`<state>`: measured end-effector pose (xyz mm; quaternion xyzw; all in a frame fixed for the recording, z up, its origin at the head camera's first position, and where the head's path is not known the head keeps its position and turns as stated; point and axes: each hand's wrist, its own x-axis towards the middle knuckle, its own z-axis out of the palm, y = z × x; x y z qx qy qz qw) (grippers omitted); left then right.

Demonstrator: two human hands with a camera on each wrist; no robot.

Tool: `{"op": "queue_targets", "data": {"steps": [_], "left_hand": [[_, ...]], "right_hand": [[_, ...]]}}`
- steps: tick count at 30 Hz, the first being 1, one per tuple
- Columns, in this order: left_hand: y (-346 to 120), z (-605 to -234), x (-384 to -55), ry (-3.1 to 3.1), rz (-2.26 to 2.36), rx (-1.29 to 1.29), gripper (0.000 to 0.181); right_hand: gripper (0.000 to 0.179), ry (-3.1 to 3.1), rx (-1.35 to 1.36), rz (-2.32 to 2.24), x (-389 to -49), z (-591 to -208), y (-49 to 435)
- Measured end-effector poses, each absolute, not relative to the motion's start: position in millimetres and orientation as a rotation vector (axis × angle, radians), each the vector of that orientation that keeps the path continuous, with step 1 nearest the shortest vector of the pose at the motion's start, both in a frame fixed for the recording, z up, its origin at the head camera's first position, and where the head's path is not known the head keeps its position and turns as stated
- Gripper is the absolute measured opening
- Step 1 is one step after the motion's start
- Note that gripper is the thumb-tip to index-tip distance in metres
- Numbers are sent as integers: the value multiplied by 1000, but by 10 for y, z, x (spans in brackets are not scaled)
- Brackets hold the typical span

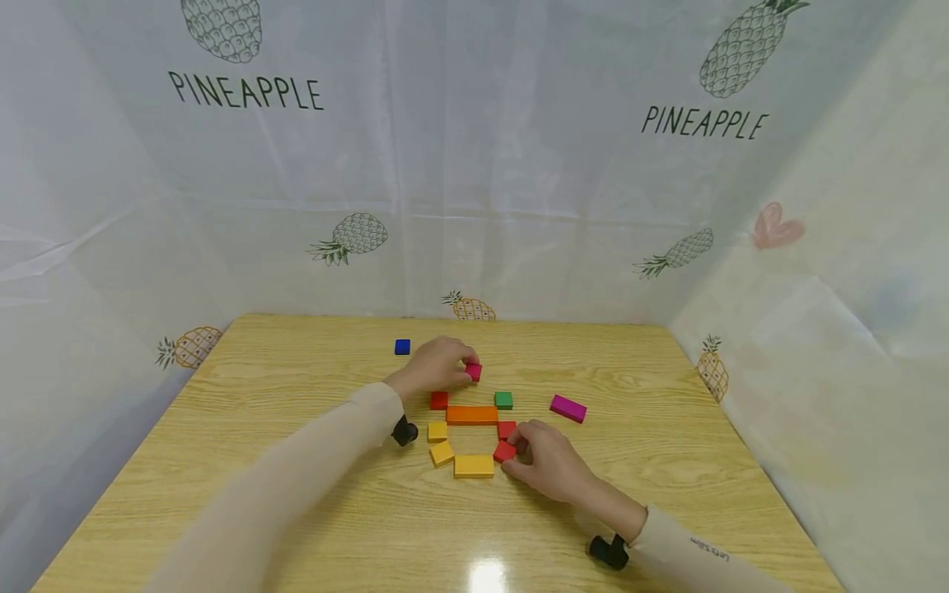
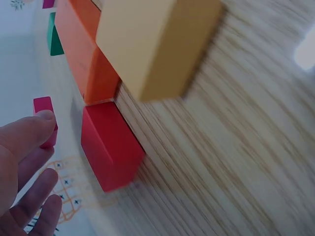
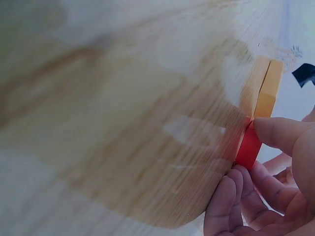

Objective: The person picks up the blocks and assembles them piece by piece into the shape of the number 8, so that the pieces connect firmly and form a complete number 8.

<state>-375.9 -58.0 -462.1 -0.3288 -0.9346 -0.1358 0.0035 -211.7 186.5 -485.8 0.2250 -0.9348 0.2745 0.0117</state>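
My left hand (image 1: 437, 364) reaches over the far side of the block ring and pinches a small pink block (image 1: 474, 373) between thumb and fingers; the left wrist view shows the same pink block (image 2: 45, 105) in the fingertips. At the ring's near right corner, my right hand (image 1: 549, 461) has its thumb and fingers on a red block (image 1: 505, 451). That block sits beside a long yellow block (image 1: 474, 467) and just below another red block (image 1: 507, 430). An orange block (image 1: 472, 416) forms the far side, with a red block (image 1: 439, 400) and a green block (image 1: 503, 400) at its ends.
Two small yellow blocks, one straight (image 1: 437, 431) and one turned (image 1: 441, 454), make the ring's left side. A blue block (image 1: 403, 347) lies farther back on the wooden table (image 1: 296, 354), and a magenta block (image 1: 568, 408) to the right. Pineapple-print sheeting (image 1: 504, 165) hangs behind.
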Motion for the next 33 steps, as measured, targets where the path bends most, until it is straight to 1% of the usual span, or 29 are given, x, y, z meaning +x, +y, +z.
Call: {"op": "queue_targets", "data": {"steps": [12,23,33], "left_hand": [[-399,-4674,-3794,-2981,-527,-1071,23],[-365,-4678,-3794,-3004,-706,-1126,22],[-321,-4681,-3828,-3000,-772,-1183,21]], "right_hand": [[23,-2890,730,869,-2123,-4856,1869],[23,-2890,737,863,-2115,-4845,1867],[23,-2890,727,872,-2103,-4820,1868]]}}
